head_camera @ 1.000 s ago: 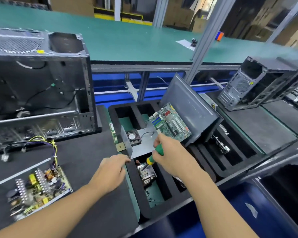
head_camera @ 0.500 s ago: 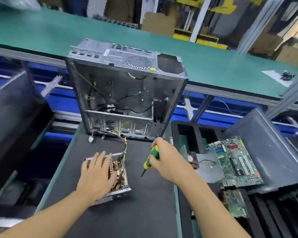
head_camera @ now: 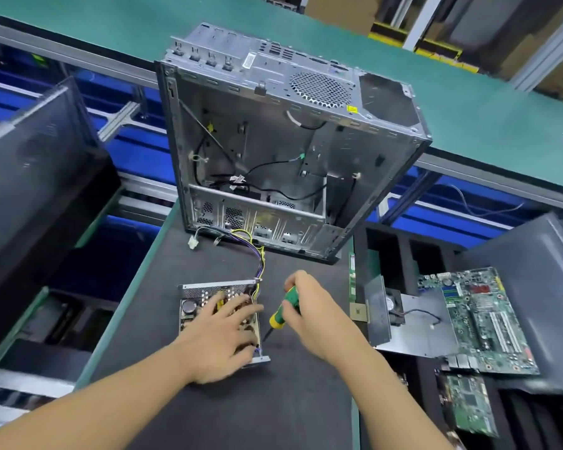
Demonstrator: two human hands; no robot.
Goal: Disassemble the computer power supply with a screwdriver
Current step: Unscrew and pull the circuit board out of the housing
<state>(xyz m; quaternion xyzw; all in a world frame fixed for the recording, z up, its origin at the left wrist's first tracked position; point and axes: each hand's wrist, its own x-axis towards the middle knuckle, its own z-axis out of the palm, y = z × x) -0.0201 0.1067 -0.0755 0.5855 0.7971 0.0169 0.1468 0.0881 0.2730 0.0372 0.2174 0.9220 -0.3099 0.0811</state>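
Screwdriver (head_camera: pixel 284 312) (plastic handle) beside perforated supply (head_camera: pixel 208 289).

The computer case (head_camera: pixel 273 141) was bare, dull grey metal, perforated in places. The mat (head_camera: pixel 273 410) looked matt black. The screwdriver (head_camera: pixel 285 308) had a smooth plastic handle.

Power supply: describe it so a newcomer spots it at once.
Find the big open computer case on the black mat. In front of it, under the left hand, sits the power supply, a small open metal box. Only it trails yellow and purple wires.
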